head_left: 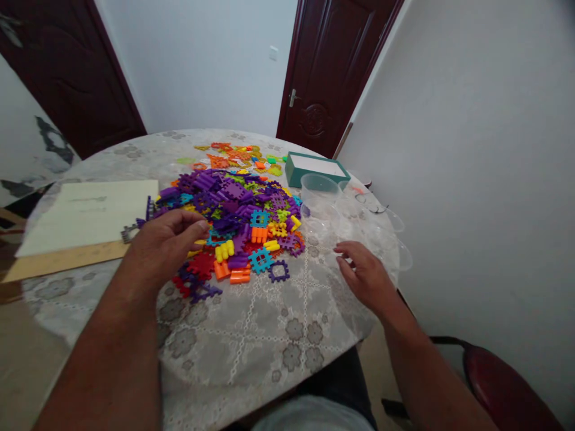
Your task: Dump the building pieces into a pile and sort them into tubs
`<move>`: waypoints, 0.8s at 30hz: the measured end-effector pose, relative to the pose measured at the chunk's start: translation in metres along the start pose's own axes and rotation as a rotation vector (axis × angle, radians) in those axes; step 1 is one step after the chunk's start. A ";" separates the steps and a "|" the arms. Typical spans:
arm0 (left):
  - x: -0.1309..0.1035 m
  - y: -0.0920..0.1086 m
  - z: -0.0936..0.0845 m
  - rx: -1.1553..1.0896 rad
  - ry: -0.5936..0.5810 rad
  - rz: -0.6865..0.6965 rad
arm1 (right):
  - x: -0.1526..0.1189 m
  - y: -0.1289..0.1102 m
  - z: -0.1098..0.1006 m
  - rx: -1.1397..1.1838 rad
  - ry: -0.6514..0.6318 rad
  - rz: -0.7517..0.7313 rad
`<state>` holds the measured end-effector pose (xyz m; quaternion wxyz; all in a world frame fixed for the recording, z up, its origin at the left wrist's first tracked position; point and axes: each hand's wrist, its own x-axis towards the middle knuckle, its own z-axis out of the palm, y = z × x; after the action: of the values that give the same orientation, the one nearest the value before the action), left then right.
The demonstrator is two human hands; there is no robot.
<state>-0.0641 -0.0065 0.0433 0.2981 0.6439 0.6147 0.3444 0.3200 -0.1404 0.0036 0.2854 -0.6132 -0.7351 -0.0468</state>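
A large heap of plastic building pieces (233,191) lies on the table, mostly purple, with orange, yellow, teal, green and red among them. At the heap's left side, my left hand (164,242) has its fingers curled and the thumb close to them; what they hold, if anything, is hidden. Near its wrist is a dark notched piece (130,232). My right hand (363,276) hovers over the cloth right of the heap, loosely bent fingers apart from the thumb and nothing in them. Closest to it are clear plastic containers (321,209). A teal square frame (261,260) lies at the heap's front.
The round table has a patterned cloth (251,341). A pale paper sheet (90,209) lies at the left over a tan strip (67,260). Behind the containers stands a green box (294,173). More orange and yellow pieces (231,155) lie at the back. A dark red chair (503,383) is at right.
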 end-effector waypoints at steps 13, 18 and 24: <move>-0.001 -0.004 0.002 -0.111 -0.063 0.040 | 0.037 -0.039 0.080 -0.138 -0.256 0.140; -0.001 -0.004 0.003 -0.055 -0.050 0.106 | 0.023 -0.034 0.068 -0.054 -0.266 0.074; -0.001 -0.009 0.006 -0.047 -0.049 0.152 | 0.039 -0.040 0.065 0.079 -0.100 -0.073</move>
<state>-0.0644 -0.0071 0.0327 0.3012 0.6897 0.5484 0.3644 0.2563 -0.0886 -0.0213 0.2704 -0.5758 -0.7716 0.0025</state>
